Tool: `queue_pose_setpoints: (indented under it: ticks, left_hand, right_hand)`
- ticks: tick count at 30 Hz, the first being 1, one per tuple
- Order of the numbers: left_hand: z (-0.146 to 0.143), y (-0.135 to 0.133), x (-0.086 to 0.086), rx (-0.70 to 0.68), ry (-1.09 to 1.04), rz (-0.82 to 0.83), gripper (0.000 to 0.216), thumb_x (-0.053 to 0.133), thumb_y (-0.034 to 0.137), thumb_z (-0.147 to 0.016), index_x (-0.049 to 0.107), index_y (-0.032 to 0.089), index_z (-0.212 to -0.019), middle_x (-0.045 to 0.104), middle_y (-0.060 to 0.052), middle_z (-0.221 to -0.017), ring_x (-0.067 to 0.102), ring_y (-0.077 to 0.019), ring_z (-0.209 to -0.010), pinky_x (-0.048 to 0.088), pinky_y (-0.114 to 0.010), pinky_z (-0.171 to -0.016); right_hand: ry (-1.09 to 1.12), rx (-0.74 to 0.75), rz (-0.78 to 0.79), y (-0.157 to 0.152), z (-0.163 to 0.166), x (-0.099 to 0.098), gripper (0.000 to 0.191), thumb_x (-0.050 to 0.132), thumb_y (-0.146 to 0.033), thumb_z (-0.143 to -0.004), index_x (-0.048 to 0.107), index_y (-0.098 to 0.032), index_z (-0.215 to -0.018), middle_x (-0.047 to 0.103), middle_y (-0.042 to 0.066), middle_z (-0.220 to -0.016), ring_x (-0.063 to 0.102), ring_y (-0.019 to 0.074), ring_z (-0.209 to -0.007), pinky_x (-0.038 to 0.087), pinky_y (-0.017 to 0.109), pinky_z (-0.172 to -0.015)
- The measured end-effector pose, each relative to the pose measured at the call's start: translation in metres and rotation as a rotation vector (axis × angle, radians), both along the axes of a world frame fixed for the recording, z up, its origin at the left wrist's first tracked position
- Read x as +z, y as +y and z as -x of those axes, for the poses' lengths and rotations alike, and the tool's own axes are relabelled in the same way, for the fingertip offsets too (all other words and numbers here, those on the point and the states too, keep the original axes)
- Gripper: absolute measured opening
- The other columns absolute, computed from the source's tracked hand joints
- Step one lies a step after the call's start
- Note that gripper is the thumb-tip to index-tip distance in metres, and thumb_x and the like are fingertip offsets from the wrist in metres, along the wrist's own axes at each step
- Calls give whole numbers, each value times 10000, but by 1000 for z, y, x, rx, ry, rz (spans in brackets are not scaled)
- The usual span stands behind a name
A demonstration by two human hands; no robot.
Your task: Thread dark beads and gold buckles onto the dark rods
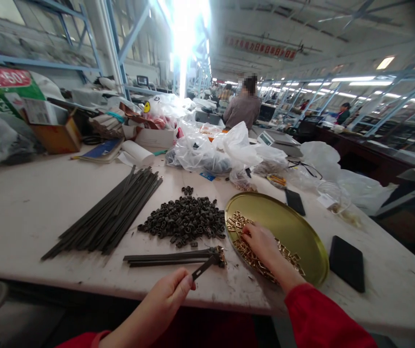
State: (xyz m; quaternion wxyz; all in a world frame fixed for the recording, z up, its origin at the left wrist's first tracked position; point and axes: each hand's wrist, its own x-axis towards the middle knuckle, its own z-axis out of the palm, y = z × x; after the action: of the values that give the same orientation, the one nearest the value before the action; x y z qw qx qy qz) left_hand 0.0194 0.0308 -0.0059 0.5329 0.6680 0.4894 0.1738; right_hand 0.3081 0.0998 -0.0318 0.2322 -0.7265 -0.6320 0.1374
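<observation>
Near the table's front edge, my left hand [176, 290] pinches a dark flat strap [203, 269] with a slot in its end. My right hand [260, 241] reaches into a round gold tray [287, 208], its fingers closed together among small gold square buckles [290, 258]. Whatever its fingertips hold is hidden. Just beyond my left hand lie several straps [167, 258] with gold buckles at their right ends. A heap of small dark loops [185, 220] stands left of the tray. Long dark straps [109, 212] lie in a bundle farther left.
A black phone [347, 263] lies right of the tray, with another dark flat object [295, 202] behind it. Clear plastic bags [214, 150], a scale [276, 140] and boxes [55, 133] crowd the back. A person [244, 106] sits beyond the table.
</observation>
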Motion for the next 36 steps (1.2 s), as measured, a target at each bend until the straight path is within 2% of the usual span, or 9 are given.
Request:
queue_pose_setpoints:
  ticks: [3,6,9,13,16,21,25,30,36]
  left_hand:
    - [1,-5,7,-9,6,-9,360,281,430,-848,527,176,-783,462,33,-579,445,-140,-574,349,-229,-560]
    - [1,-6,18,31,-19,-94,335,311,384,-851,511,178,-677,537,-2,-654,499,-152,-663,375,-237,-639]
    - [-2,-7,29,74,-77,-160,290,367,362,-839,531,170,-697,553,-3,-685,500,-145,-674,381,-231,-643]
    - [-2,-12,34,51,-104,-136,237,480,361,-797,579,148,-834,561,21,-663,471,-118,-604,359,-210,-570]
    - [1,-18,32,98,-85,-108,238,506,364,-778,584,141,-742,557,21,-643,466,-115,-605,349,-210,-568]
    - [9,-24,29,210,-168,10,293,506,411,-769,571,125,-752,520,26,-607,437,-105,-566,344,-210,-536]
    - [10,-24,29,210,-153,-27,239,510,367,-768,560,140,-713,491,43,-568,427,-100,-550,348,-206,-540]
    - [8,-26,26,204,-93,-85,163,483,268,-773,561,145,-701,534,30,-590,463,-113,-574,377,-215,-580]
    - [7,-28,19,220,-92,-122,186,480,289,-792,584,140,-748,606,-4,-681,518,-141,-644,399,-230,-618]
  right_hand:
    - [118,38,-39,-13,13,8,99,519,-165,-752,610,-192,-722,567,29,-710,503,188,-701,345,309,-693]
    - [294,128,-33,-35,39,22,155,482,-295,-814,607,-203,-817,578,5,-668,519,171,-627,380,285,-609]
    - [532,263,50,-63,76,35,194,534,-366,-792,621,-200,-845,559,-28,-577,497,137,-508,384,250,-494]
    - [913,367,157,-92,117,47,170,653,-285,-721,641,-198,-867,573,-36,-608,463,106,-509,355,223,-475]
    - [1070,346,204,-104,130,51,199,687,-254,-690,646,-197,-876,608,-28,-670,494,105,-565,393,222,-535]
    - [1478,141,326,-113,137,48,351,730,-309,-650,627,-204,-969,668,12,-833,593,126,-702,469,282,-727]
    - [1562,39,318,-116,144,40,367,744,-335,-638,633,-182,-953,686,36,-826,612,137,-678,488,298,-712]
    - [1460,-27,234,-116,150,33,353,763,-345,-612,639,-176,-895,684,20,-754,595,131,-638,490,282,-668]
    - [1477,-88,193,-114,156,28,368,793,-322,-567,641,-183,-872,666,3,-708,591,135,-622,488,263,-617]
